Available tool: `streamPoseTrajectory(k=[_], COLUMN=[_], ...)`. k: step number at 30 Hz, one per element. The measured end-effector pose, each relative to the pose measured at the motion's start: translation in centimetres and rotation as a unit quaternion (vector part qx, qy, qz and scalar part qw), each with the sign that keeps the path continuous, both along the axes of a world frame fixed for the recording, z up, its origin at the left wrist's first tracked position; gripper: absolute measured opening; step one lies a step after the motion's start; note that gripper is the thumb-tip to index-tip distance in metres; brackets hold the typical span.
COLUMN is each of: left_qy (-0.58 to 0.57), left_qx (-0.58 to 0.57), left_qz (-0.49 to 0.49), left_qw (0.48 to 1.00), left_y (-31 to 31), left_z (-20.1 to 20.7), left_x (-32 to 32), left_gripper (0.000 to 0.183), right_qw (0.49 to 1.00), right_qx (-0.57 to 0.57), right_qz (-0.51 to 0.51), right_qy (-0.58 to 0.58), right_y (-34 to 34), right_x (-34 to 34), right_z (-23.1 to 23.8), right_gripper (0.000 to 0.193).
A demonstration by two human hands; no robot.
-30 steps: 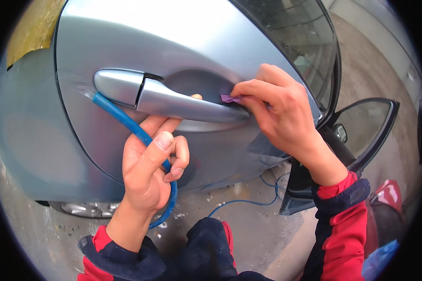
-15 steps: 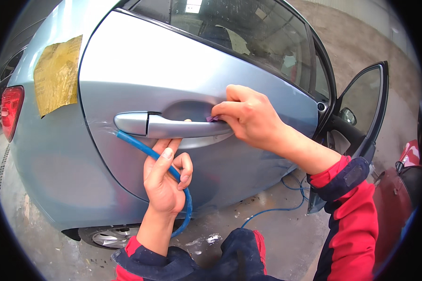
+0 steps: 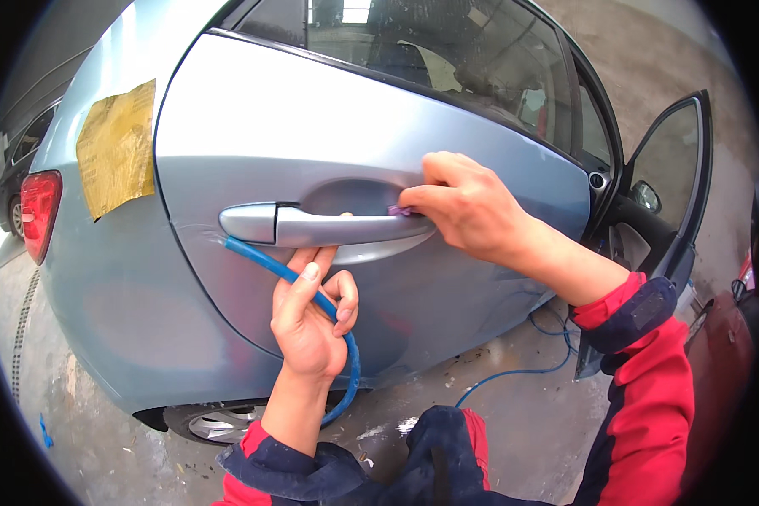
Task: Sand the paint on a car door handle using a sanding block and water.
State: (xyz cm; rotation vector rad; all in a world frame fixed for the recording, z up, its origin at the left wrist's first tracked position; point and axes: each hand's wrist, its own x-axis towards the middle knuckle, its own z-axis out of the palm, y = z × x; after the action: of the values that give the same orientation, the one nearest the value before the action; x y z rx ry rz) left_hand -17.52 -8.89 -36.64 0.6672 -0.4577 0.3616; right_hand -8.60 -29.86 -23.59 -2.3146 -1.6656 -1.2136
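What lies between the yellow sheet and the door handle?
In the head view, the dark door seam and a stretch of silver-blue door panel lie between the yellow sheet and the door handle.

The right hand [image 3: 472,211] now overlaps the front end of the door handle [image 3: 337,229], which showed bare a second ago; the purple scrap [image 3: 399,211] it pinches sits at the handle's upper edge rather than up in the recess. Since that first picture, the red tail light [image 3: 40,212], a dark car [image 3: 27,160] and the whole yellow sheet [image 3: 116,150] have come into view; a blue scrap [image 3: 45,432] on the floor [image 3: 173,464] newly shows.
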Motion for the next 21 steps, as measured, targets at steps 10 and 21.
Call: streamPoseTrajectory(k=[10, 21], left_qy=[0.017, 0.021], left_qx=[0.016, 0.026], left_qz=[0.001, -0.003], left_qw=[1.000, 0.999], left_y=[-0.2, 0.0], left_z=[0.4, -0.1], left_x=[-0.1, 0.0], left_gripper=[0.063, 0.062], right_qw=[0.998, 1.000], right_qx=[-0.021, 0.008], right_qz=[0.028, 0.026], right_qy=[-0.056, -0.008], right_y=[0.8, 1.8], right_x=[0.2, 0.3], right_z=[-0.1, -0.5], right_gripper=[0.018, 0.015])
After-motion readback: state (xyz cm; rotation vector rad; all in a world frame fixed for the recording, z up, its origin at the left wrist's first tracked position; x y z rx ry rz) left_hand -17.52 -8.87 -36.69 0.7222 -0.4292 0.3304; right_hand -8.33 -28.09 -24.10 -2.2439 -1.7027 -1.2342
